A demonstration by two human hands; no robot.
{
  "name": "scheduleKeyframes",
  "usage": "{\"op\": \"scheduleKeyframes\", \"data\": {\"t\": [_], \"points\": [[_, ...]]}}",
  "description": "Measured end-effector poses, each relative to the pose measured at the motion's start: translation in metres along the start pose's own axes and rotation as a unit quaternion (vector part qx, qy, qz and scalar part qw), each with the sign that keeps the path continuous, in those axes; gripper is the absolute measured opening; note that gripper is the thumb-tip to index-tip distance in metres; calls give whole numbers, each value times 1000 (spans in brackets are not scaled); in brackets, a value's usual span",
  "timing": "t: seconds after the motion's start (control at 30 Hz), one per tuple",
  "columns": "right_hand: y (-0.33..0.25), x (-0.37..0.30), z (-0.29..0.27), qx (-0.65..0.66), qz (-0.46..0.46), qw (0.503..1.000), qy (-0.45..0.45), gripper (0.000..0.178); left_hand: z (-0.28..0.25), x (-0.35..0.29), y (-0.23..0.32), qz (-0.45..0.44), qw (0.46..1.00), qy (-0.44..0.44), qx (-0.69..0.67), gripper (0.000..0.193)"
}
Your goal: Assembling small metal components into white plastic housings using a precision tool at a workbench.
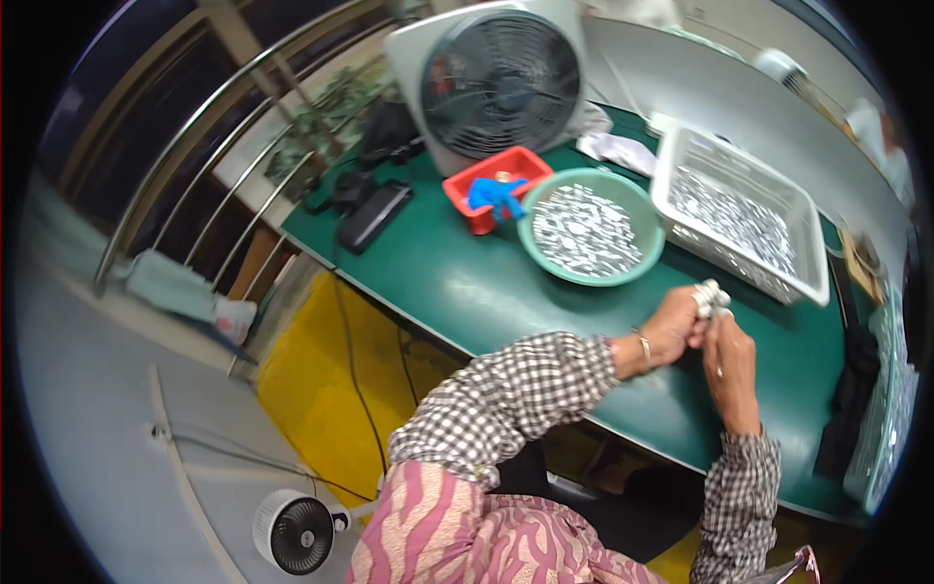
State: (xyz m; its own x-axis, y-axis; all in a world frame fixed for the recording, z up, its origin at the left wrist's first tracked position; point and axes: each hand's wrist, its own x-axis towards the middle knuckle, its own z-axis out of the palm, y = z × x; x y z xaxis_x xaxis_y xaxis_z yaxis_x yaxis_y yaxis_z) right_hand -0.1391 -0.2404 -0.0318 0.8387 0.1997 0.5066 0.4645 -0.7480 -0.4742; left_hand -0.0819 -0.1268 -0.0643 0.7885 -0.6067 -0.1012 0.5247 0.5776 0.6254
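Note:
My left hand (673, 325) and my right hand (733, 362) meet above the green table, to the right of its middle. White coverings (712, 294) wrap the fingertips of my left hand. Both hands are closed, their fingers pinched together; anything between them is too small or hidden to make out. Just beyond them stands a light green basin (595, 280) full of small silvery pieces (586, 232). A white plastic basket (737, 263), holding more such pieces, lies to the far right of my hands.
A small red bin (477, 219) with a blue glove (494, 195) sits left of the basin, before a large box fan (501, 83). A black device (377, 216) lies at the table's left. Black cloth (846, 399) and a clear tray (880, 409) line the right edge.

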Motion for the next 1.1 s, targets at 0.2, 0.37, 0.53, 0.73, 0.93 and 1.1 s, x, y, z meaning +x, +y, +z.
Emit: {"op": "scheduleKeyframes", "data": {"t": [0.2, 0.37, 0.53, 0.73, 0.93, 1.1], "points": [[11, 4, 12, -27, -21, 999, 2, 16, -5, -8, 15, 21, 998, 35, 56, 31], [6, 8, 5, -23, 7, 1000, 14, 19, 5, -14, 17, -11, 999, 25, 43, 29], [0, 6, 4, -38, -15, 999, 23, 18, 8, -15, 18, 12, 999, 36, 38, 30], [1, 7, 2, -23, -12, 999, 39, 18, 8, -16, 19, -15, 999, 19, 36, 30], [2, 6, 4, -16, -13, 999, 31, 19, 7, -15, 20, -18, 999, 26, 25, 31], [2, 8, 3, -19, 21, 999, 18, 18, 8, -15, 21, -33, 998, 24, 38, 30]]}}
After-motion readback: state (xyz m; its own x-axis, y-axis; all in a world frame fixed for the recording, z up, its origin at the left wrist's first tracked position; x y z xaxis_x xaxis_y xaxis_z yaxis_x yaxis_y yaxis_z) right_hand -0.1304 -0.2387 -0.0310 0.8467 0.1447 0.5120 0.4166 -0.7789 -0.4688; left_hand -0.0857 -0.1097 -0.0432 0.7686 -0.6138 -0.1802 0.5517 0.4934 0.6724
